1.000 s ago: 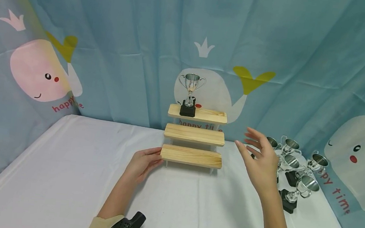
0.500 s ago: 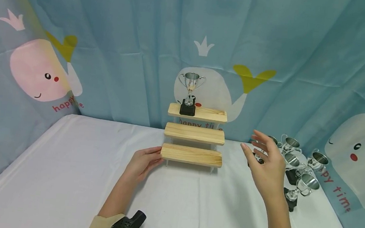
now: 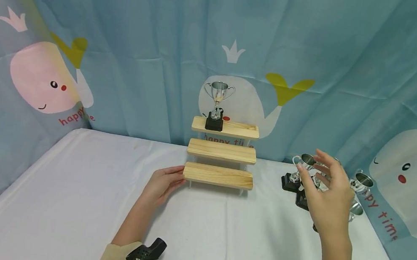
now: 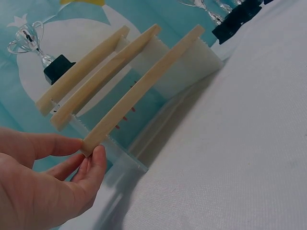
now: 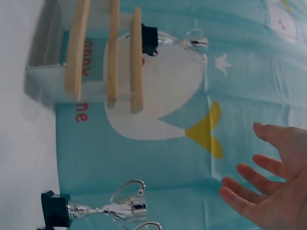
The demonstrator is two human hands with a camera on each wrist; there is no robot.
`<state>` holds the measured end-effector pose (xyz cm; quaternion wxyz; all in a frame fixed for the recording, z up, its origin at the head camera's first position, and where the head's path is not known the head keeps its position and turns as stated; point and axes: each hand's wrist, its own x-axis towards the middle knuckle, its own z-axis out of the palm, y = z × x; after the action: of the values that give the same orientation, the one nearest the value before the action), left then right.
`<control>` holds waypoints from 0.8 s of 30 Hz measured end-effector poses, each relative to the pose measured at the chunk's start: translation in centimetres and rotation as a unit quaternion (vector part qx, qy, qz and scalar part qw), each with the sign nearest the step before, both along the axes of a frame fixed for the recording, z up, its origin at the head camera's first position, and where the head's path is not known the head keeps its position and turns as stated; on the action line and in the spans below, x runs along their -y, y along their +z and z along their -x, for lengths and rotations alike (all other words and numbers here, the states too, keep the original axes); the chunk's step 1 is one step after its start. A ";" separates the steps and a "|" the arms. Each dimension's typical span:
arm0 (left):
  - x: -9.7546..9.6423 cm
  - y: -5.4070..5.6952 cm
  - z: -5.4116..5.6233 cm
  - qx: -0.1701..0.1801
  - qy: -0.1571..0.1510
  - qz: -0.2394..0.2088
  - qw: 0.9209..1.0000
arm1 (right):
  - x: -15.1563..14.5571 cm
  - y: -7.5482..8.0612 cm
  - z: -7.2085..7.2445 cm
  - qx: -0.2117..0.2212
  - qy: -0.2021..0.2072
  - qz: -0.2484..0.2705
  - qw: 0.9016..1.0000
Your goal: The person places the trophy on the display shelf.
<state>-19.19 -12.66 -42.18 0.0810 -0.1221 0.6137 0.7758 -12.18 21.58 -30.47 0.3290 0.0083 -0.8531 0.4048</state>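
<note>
A three-tier wooden display stand with clear side panels stands at the table's back. A silver trophy cup on a black base is upright on the left part of its top tier. In the left wrist view, my left hand pinches the left end of the lowest board between thumb and fingers. My right hand is raised with spread, slightly bent fingers and holds nothing. It overlaps a group of silver trophies in the head view and partly hides them.
A white cloth covers the table. Behind it and on both sides hangs a blue curtain printed with whales. One trophy of the group stands close to the right-hand curtain.
My right hand has moved right, from beside the trophies to in front of them, uncovering the leftmost ones. My left hand and the stand stay in place.
</note>
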 end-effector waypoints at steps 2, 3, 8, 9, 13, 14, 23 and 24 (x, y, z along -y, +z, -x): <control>0.0 0.0 0.1 0.000 0.001 -0.002 1.000 | -0.4 0.2 -0.2 0.002 -0.016 -0.001 1.000; 0.0 0.0 0.1 -0.001 0.000 -0.002 1.000 | -0.7 0.3 -0.2 0.002 -0.024 -0.001 1.000; 0.0 0.0 -0.1 -0.005 -0.002 0.003 1.000 | -1.9 0.7 -0.7 0.009 -0.053 0.015 0.998; 0.0 0.0 -0.1 -0.004 -0.002 0.005 1.000 | -2.1 0.7 -0.8 0.011 -0.060 0.019 0.998; 0.0 0.0 -0.1 -0.004 -0.001 0.006 1.000 | -3.1 0.9 -1.0 0.022 -0.089 0.032 0.995; 0.0 0.0 -0.1 -0.004 -0.001 0.004 1.000 | -3.3 0.9 -1.1 0.026 -0.094 0.036 0.995; 0.1 0.0 -0.3 -0.024 -0.012 -0.004 1.000 | -4.6 0.6 -1.2 0.029 -0.131 0.023 0.991; 0.1 0.0 -0.3 -0.024 -0.013 -0.004 1.000 | -4.6 0.6 -1.2 0.030 -0.135 0.022 0.990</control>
<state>-18.85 -12.74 -42.16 0.0762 -0.0950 0.6142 0.7797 -11.01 26.19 -29.91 0.3549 -0.1264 -0.8468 0.3755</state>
